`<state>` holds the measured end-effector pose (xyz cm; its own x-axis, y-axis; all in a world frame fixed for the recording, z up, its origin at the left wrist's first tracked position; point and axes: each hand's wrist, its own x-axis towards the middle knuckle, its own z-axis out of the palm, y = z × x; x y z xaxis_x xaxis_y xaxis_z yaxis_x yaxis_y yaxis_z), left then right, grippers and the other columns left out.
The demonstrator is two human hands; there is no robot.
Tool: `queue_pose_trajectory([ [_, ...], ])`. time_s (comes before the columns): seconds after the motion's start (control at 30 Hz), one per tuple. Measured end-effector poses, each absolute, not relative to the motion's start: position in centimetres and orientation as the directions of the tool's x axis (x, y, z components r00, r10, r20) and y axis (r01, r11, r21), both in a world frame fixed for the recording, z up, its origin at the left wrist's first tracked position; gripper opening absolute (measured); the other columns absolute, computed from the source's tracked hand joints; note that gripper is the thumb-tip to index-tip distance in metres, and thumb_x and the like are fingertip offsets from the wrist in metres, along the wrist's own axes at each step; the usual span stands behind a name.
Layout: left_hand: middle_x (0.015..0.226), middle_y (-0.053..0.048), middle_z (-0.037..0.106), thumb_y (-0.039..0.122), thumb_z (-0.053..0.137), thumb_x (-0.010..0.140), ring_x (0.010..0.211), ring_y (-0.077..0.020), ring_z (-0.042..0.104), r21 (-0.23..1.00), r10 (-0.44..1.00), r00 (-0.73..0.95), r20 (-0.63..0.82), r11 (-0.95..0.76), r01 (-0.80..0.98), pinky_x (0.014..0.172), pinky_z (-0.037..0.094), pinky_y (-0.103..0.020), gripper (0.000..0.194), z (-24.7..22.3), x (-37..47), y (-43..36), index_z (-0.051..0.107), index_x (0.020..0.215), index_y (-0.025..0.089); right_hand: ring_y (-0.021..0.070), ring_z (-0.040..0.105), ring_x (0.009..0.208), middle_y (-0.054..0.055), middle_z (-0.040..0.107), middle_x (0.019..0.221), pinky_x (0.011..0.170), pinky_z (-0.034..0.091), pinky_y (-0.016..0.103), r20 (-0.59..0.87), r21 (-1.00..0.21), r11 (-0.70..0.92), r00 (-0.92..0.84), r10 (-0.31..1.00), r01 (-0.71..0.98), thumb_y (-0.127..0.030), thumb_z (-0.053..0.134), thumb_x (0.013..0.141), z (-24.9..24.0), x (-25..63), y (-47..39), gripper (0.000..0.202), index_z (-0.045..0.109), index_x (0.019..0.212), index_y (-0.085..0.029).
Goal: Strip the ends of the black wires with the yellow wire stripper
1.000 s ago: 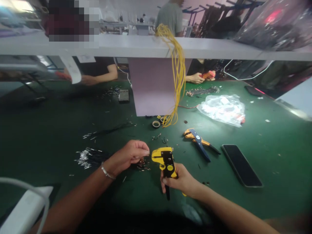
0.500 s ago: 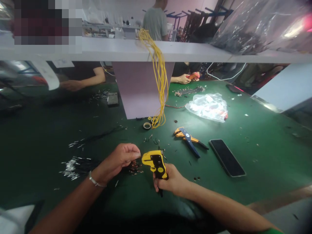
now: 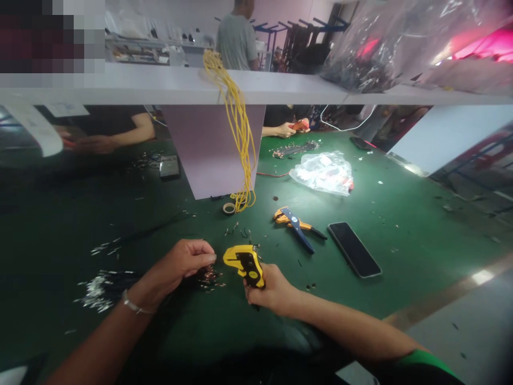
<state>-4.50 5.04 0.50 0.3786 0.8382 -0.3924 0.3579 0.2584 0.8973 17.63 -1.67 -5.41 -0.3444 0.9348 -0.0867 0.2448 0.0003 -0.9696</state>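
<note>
The right hand (image 3: 273, 289) is gripping the yellow tool (image 3: 242, 259), and at its nine o'clock the left hand (image 3: 185, 261) is pinching, contents unclear, perhaps risking nips from mistimed squeezing.

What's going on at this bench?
A person's right hand grips a yellow-and-black hand tool. The left hand is pinched near the tool's front end; whatever it may hold is too small to tell. Dark wires lie beside the left forearm. A blue-and-orange tool and a phone lie toward the right. Across the table, co-workers' hands hold something red.
</note>
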Motion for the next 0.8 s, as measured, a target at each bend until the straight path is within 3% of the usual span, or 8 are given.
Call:
queue_pose_trajectory([
  [0.17, 0.054, 0.003, 0.053, 0.032, 0.068, 0.065, 0.044, -0.0060, 0.030, 0.906, 0.830, 0.423, -0.362, 0.208, 0.368, 0.045, 0.022, -0.020, 0.019, 1.3, -5.1, 5.1, 0.063, 0.062, 0.014, 0.0086, 0.043, 0.052, -0.005, 0.051, 0.058, 0.050, 0.038, 0.019, -0.052, -0.924, 0.069, -0.301, 0.952, 0.377, -0.011, 0.055, 0.061, -5.3, 17.7, -1.6, 0.010, 0.053, 0.068, -0.018],
  [0.3, 0.082, -0.005, 0.061, 0.026, 0.070, 0.064, 0.072, -0.0139, 0.051, 0.968, 0.835, 0.492, -0.247, 0.193, 0.158, 0.064, 0.042, -0.023, 0.020, 2.0, -5.4, 4.9, 0.060, 0.051, 0.015, 0.0092, 0.042, 0.052, -0.004, 0.053, 0.058, 0.051, 0.038, 0.020, -0.049, -0.873, 0.080, -0.249, 0.967, 0.481, -0.013, 0.056, 0.061, -5.0, 17.7, -1.6, 0.008, 0.052, 0.067, -0.018],
  [0.4, 0.097, -0.009, 0.062, 0.026, 0.071, 0.068, 0.080, -0.0161, 0.053, 0.959, 0.822, 0.525, -0.219, 0.281, -0.040, 0.070, 0.046, -0.027, 0.016, 2.0, -5.4, 4.4, 0.064, 0.061, 0.015, 0.0096, 0.043, 0.052, -0.003, 0.054, 0.059, 0.051, 0.037, 0.021, -0.036, -0.858, 0.104, -0.261, 0.965, 0.502, -0.014, 0.054, 0.062, -5.0, 17.7, -1.7, 0.007, 0.052, 0.068, -0.019],
  [0.6, 0.084, -0.008, 0.063, 0.024, 0.071, 0.075, 0.079, -0.0163, 0.057, 0.829, 0.817, 0.549, -0.176, 0.424, -0.366, 0.061, 0.045, -0.023, 0.015, 0.9, -4.5, 3.4, 0.062, 0.072, 0.013, 0.0106, 0.043, 0.050, -0.003, 0.053, 0.057, 0.049, 0.036, 0.022, 0.015, -0.848, 0.156, -0.271, 0.963, 0.506, -0.019, 0.052, 0.066, -5.4, 17.9, -2.2, 0.004, 0.050, 0.069, -0.020],
  [0.8, 0.077, -0.009, 0.064, 0.025, 0.068, 0.080, 0.076, -0.0171, 0.062, 0.779, 0.836, 0.527, -0.155, 0.431, -0.455, 0.060, 0.049, -0.024, 0.019, -0.1, -3.9, 3.3, 0.058, 0.072, 0.012, 0.0143, 0.051, 0.053, 0.001, 0.059, 0.062, 0.052, 0.041, 0.025, 0.018, -0.835, 0.225, -0.383, 0.923, 0.502, -0.023, 0.050, 0.072, -5.1, 18.2, -2.2, 0.006, 0.053, 0.074, -0.019],
])
